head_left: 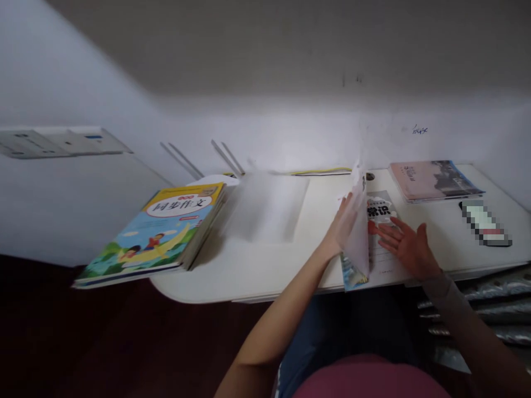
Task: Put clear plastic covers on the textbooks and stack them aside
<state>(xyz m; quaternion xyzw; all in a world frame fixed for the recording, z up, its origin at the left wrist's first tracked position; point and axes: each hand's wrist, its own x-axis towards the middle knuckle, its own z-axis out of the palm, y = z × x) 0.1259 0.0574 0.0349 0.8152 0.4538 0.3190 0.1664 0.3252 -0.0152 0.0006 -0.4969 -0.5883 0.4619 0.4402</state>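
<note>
Paper booklet (pixel 379 251) stands half-open on white counter (pixel 265 276), its raised pages (pixel 357 237) gripped near the edge by L hand (pixel 342 224); R hand (pixel 409 249) lies open, spread on cover (pixel 381 207). Light, floppy: best held by spine.

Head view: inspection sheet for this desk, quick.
Surface: white round-cornered desk, no damage visible.
Things in hand: open paperback booklet with a white cover and black title, some pages raised.
Hands: left hand against the raised pages; right hand spread over the open page.
Clutter: thick book with a yellow-and-blue cover; blurred white sheet; pink-and-blue book; black phone with a pixelated screen.
Cables: nothing seen.
Surroundings: white wall; ribbed silvery object at lower right.
</note>
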